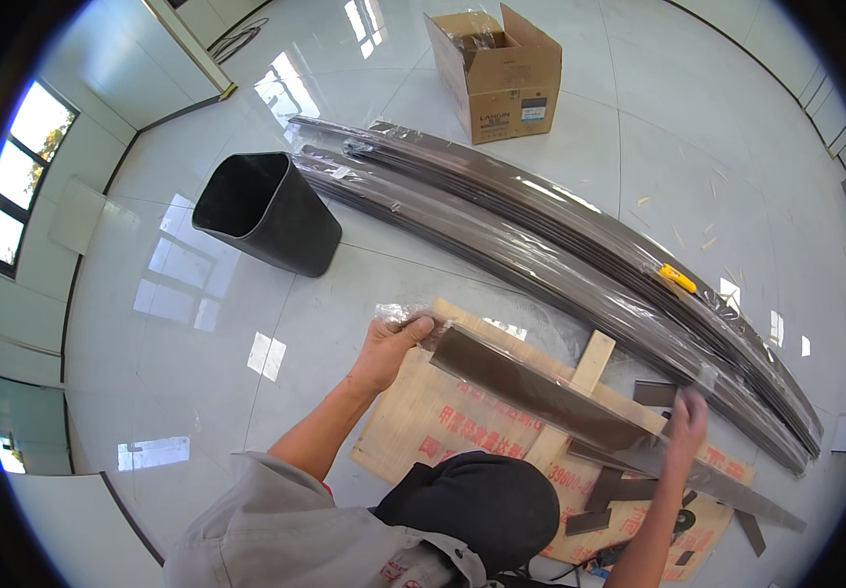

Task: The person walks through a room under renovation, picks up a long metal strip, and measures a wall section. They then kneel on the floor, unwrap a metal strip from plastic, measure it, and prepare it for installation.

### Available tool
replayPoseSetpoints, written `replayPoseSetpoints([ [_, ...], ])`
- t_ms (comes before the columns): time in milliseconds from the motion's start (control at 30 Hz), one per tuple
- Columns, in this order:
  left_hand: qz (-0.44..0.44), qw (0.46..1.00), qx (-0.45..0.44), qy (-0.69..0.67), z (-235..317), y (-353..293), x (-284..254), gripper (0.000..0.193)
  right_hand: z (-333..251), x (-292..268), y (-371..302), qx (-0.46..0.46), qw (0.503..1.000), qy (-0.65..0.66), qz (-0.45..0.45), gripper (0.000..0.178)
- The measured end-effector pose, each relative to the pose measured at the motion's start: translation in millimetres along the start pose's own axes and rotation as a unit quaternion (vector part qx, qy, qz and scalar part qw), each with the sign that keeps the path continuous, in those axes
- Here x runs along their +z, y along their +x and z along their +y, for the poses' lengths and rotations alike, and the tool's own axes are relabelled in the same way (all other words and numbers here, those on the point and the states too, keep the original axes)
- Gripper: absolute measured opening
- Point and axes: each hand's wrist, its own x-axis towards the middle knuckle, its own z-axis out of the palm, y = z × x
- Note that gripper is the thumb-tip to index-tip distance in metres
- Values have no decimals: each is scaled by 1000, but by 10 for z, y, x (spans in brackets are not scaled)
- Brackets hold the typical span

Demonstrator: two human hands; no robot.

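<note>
My left hand point(396, 355) is closed round the film-wrapped end of a long dark brown strip point(531, 385). Clear plastic film point(400, 313) bunches up around those fingers. From there the strip slants down to the right, above a wooden board with red print point(413, 421). My right hand point(688, 421) is by the strip's right part, smeared by motion, so its grip does not show. Short dark offcuts point(588, 521) lie on the board near my right forearm. A light wooden batten point(593, 361) passes under the strip.
Long film-wrapped brown profiles point(501, 240) lie across the floor beyond the board, with a yellow cutter point(678, 278) on them. A black bin point(291, 220) stands at left, an open cardboard box point(511, 93) at the back. A round disc point(684, 520) shows by my right forearm.
</note>
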Motion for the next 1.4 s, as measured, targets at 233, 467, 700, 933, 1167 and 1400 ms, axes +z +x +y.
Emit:
replayPoseSetpoints([
  [233,-75,996,39,27,272,-21,100,16,-2329,1429,-422,-274,885,57,-372,37],
  [467,-50,994,90,45,339,-117,31,17,-2481,1836,-552,-313,858,79,-398,14],
  [700,223,954,-95,-176,-168,109,-350,22,-2376,1928,-749,-361,887,150,-245,12],
  [933,101,913,-149,367,-648,20,-1376,30,-2098,1812,-485,-173,914,265,-253,7],
  [1167,-64,992,-65,89,52,-28,-67,45,-1887,1781,-470,-129,912,286,-265,7],
  [1400,-91,992,-76,-42,-78,37,613,30,-1935,1579,-452,-187,930,188,-256,6],
])
